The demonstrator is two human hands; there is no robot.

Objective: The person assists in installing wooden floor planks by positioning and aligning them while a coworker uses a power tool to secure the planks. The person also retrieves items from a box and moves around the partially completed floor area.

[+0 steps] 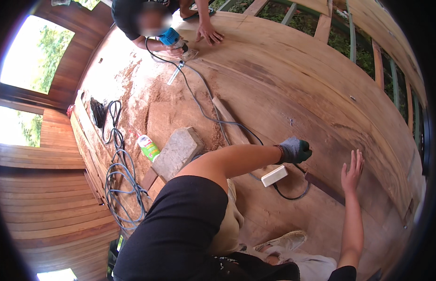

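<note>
My left hand (295,151), in a grey knit glove with a dark green palm, is closed in a fist above the wooden boards (255,93). What it holds, if anything, is hidden. Just below it a white box-shaped power socket (274,176) lies with a black cable (295,196) looping from it. My bare right hand (353,171) rests with fingers stretched out over the boards, beside a narrow dark wood strip (325,188). Fine brown dust covers the wood between both hands.
A co-worker's hand (173,50) grips a blue power tool (171,38) at the far end. Left of my arm are a stone block (178,151), a white-and-green bottle (147,147) and coiled cables (122,182). Open framing (323,28) lies beyond the far right edge.
</note>
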